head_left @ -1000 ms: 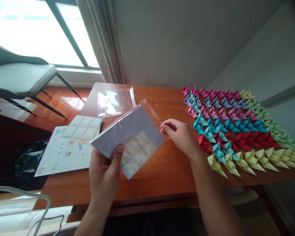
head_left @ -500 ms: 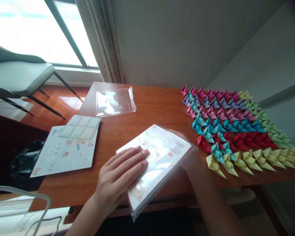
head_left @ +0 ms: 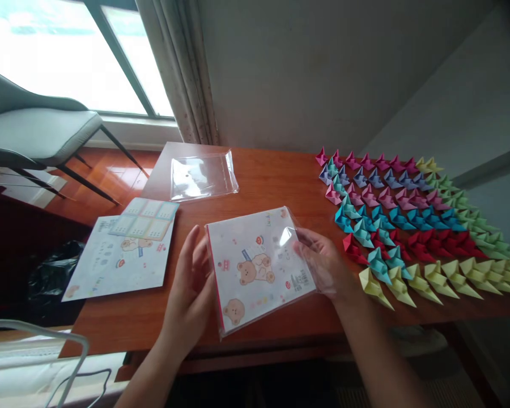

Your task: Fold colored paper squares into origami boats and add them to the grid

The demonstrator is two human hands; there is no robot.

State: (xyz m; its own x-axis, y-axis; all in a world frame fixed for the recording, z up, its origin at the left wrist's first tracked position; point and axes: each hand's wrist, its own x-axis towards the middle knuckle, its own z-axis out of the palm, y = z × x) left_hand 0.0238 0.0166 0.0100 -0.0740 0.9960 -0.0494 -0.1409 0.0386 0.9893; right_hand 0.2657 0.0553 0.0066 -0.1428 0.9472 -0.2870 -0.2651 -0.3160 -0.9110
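Observation:
A square pack of paper (head_left: pixel 255 266) in a clear plastic sleeve is tilted above the table's front, its white cover printed with cartoon bears and its left edge red. My right hand (head_left: pixel 321 258) grips the sleeve's right side, thumb on top and the other fingers partly hidden beneath. At the left edge, my left hand (head_left: pixel 193 289) is curled around the pack, some fingertips out of sight behind it. An opened clear plastic sleeve (head_left: pixel 204 175) lies farther back on the wooden table (head_left: pixel 272 181).
Rows of folded paper boats (head_left: pixel 412 218) in several colours cover the table's right side. A bear-printed sheet (head_left: pixel 123 272) with a pastel card (head_left: pixel 147 218) on it overhangs the left edge. A grey chair (head_left: pixel 38 130) stands by the window; a black bag (head_left: pixel 55 272) is below left.
The pack has turned to show its bear cover upright and flatter. My left hand has moved off its top face to the left edge. My right hand still holds the right side.

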